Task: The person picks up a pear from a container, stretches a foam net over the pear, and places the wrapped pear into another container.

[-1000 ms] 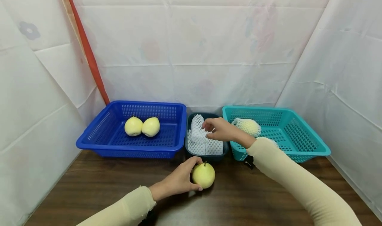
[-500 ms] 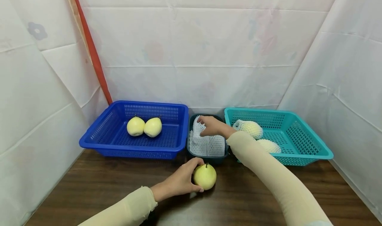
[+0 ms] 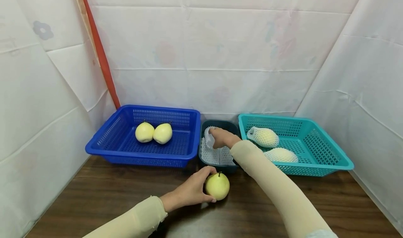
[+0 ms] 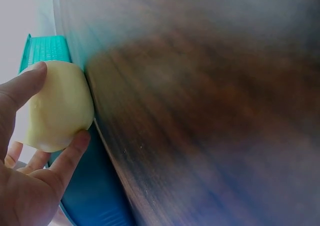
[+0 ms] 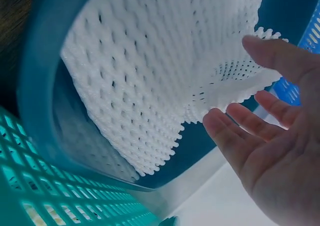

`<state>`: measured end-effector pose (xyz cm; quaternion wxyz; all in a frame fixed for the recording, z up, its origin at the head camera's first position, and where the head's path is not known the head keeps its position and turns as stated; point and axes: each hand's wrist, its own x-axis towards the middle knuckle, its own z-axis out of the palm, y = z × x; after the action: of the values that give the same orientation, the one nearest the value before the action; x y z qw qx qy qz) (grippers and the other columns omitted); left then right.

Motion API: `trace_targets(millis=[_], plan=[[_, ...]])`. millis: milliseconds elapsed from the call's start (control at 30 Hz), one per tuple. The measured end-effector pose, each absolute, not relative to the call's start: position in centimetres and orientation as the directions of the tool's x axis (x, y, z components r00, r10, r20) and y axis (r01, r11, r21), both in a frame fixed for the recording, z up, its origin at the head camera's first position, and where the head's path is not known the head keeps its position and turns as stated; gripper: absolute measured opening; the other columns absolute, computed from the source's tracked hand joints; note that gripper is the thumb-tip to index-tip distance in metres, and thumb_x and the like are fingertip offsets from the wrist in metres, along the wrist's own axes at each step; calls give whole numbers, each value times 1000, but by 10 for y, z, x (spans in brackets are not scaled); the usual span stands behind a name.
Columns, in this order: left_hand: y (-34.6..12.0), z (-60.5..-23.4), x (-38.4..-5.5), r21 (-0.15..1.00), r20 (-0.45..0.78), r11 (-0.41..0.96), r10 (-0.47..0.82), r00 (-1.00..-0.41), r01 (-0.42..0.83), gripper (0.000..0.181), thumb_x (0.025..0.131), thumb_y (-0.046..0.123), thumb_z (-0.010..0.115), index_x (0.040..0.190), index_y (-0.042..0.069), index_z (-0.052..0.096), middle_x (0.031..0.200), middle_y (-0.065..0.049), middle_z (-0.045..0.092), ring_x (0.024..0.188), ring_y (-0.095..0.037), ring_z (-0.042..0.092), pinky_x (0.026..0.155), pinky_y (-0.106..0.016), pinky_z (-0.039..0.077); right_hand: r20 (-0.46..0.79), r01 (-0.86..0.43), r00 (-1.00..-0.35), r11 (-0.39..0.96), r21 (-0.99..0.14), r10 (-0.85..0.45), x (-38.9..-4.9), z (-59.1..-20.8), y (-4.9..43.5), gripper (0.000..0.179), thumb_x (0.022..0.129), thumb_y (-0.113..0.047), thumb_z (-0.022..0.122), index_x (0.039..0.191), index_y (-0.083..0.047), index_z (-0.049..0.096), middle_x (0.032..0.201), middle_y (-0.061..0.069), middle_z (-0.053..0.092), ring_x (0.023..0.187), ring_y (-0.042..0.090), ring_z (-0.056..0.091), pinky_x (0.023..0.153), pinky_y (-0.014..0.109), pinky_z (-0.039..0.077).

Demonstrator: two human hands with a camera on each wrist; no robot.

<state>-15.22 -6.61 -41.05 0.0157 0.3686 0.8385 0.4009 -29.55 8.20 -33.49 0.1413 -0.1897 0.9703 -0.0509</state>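
Observation:
My left hand [image 3: 192,189] holds a pale yellow pear [image 3: 218,186] upright on the table, thumb and fingers around its left side. In the left wrist view the pear [image 4: 60,106] sits between thumb and fingertips. My right hand [image 3: 224,138] is over the small dark teal basket [image 3: 231,126] and grips the end of a white foam net sleeve [image 3: 209,140]. In the right wrist view the thumb and fingertips touch opposite edges of this foam net sleeve [image 5: 135,81]. More foam net sleeves [image 3: 217,156] lie under it.
A blue basket [image 3: 141,156] at left holds two bare pears [image 3: 162,133]. At right, a turquoise basket [image 3: 324,166] holds two pears in foam nets [image 3: 267,137]. The baskets stand along a white cloth backdrop [image 3: 220,56] on a dark wooden table [image 3: 104,192].
My right hand has moved left and down onto the upper foam net sleeve, whose far end has shifted nearer. The left hand and its pear stay in place. The head view has shifted slightly.

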Motion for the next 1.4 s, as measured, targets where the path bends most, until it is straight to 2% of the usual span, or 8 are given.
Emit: trace_targets(millis=[133,267,400,567,767,933,1167,1400], plan=[[-65,-410,-151,683,267,407,634,-726,607,67,69,17,87,120,13,44,116,2,49,102,-10,51,85,-28,47,-235,-375,-888,918,-125,-395,-297,-338,83,54,90,-10,66,139,-7,44,141,12,44,126,25,45,100,40,40],[-65,-410,-150,681,262,410,637,-725,607,67,70,18,87,121,13,44,117,1,49,102,-10,51,86,-28,47,-196,-386,-895,916,-108,-400,-300,-340,86,42,98,-12,52,138,-4,44,140,15,46,126,27,45,101,39,38],[-65,-410,-149,681,263,409,638,-724,608,67,70,18,87,121,13,44,117,1,50,102,-10,51,86,-29,47,-101,-390,-912,917,-89,-397,-301,-339,89,30,101,-11,43,129,-1,51,124,17,56,111,27,56,91,38,46],[-65,-411,-148,671,274,413,634,-724,616,67,69,18,87,121,12,45,116,1,50,102,-10,52,86,-31,47,23,-389,-921,917,-91,-389,-300,-330,95,18,100,-6,45,112,0,57,99,16,61,87,26,62,73,36,52],[-64,-412,-148,667,282,412,632,-722,621,68,68,18,88,120,11,45,115,1,50,101,-10,52,86,-30,48,86,-377,-926,913,-153,-368,-297,-310,102,22,101,-6,42,115,2,58,99,17,62,82,26,63,70,35,52],[-65,-411,-149,661,293,415,625,-724,626,68,67,18,88,120,10,45,115,0,51,100,-11,52,85,-31,48,115,-401,-916,894,-201,-385,-295,-288,107,26,103,-6,37,115,4,58,102,20,63,90,30,63,75,39,51],[-66,-408,-153,663,291,418,620,-728,621,68,68,18,88,120,10,45,116,0,51,101,-12,52,86,-31,48,203,-460,-886,846,-270,-417,-287,-265,120,24,101,-6,43,115,5,59,106,21,63,98,32,60,82,43,49],[-66,-407,-154,669,274,424,623,-733,610,68,69,19,87,121,10,44,118,-1,50,102,-13,52,86,-30,47,228,-459,-888,808,-369,-400,-267,-252,136,21,101,-7,43,87,-1,58,70,11,51,64,22,49,60,36,39]])
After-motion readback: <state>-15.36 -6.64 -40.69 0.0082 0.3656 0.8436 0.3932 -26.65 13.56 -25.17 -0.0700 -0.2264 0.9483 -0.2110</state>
